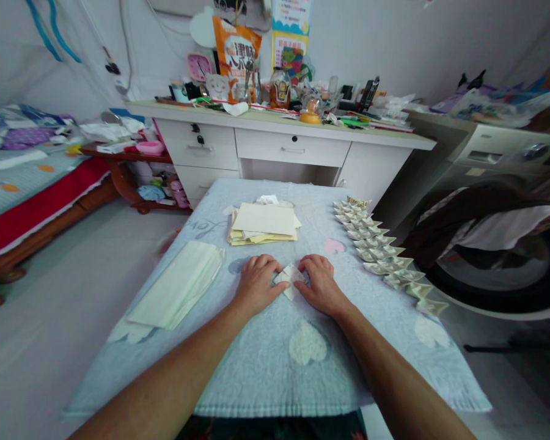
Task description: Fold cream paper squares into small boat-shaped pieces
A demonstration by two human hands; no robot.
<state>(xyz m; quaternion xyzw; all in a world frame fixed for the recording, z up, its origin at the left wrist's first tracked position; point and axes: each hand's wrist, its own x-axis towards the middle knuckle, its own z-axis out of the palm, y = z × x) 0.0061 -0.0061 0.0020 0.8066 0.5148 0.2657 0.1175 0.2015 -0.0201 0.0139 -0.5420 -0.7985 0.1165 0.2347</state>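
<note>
A small piece of white paper (290, 282), folded to a diamond shape, lies on the cloth-covered table between my hands. My left hand (259, 280) has its thumb on the paper's left corner, with the fingers curled beside it. From the other side my right hand (321, 282) pinches the right part of the same paper. Both hands rest low on the cloth, and the fingertips partly hide the paper's edges. Beyond them sits a stack of cream and yellow paper sheets (264, 220). Rows of folded paper boats (376, 253) run along the right side.
A pile of pale folded sheets (176, 284) lies at the left on the blue tablecloth (266, 373). Behind the table stands a white desk (293, 146) crowded with jars and packets. A washing machine (490, 159) with laundry at its door is to the right, a bed (32, 183) to the left.
</note>
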